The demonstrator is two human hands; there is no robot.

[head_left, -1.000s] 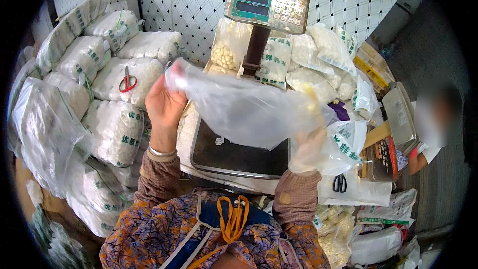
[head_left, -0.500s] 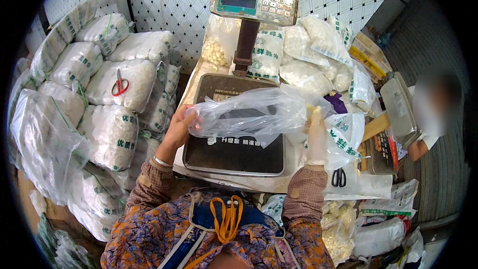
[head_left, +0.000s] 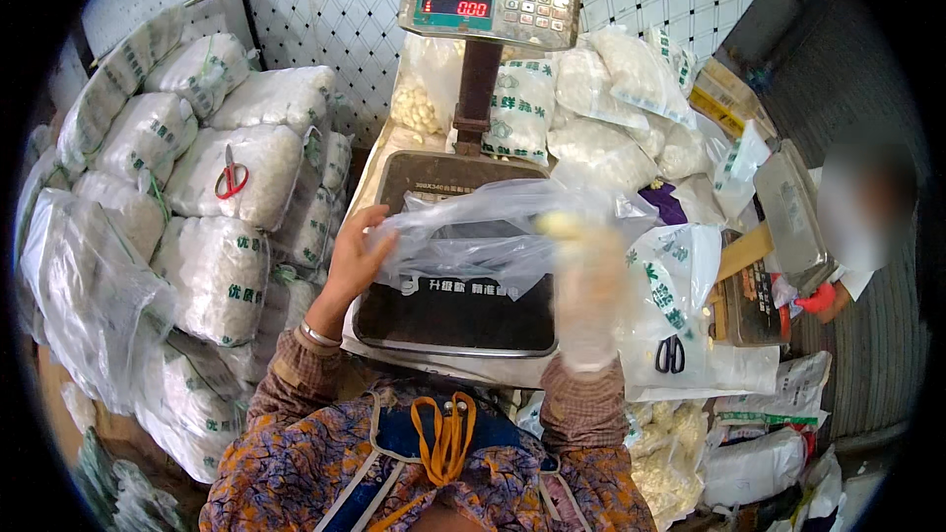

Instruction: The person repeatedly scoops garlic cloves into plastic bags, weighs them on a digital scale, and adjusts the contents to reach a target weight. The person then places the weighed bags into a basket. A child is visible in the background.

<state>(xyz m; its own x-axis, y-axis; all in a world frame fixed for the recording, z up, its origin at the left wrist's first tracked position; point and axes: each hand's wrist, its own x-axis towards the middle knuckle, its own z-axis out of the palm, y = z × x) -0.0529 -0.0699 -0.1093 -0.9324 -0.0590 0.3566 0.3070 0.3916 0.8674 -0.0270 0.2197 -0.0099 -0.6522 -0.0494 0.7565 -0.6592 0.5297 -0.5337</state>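
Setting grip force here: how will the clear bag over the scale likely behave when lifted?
The clear bag will probably be floppy, as its film sags in loose folds. It looks light for its size: the dark top of the scale shows through it. Its shiny surface suggests it may slip.

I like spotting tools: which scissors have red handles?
The red pair lies on a full white bag at the picture's left; the other pair, at the right, has black handles.
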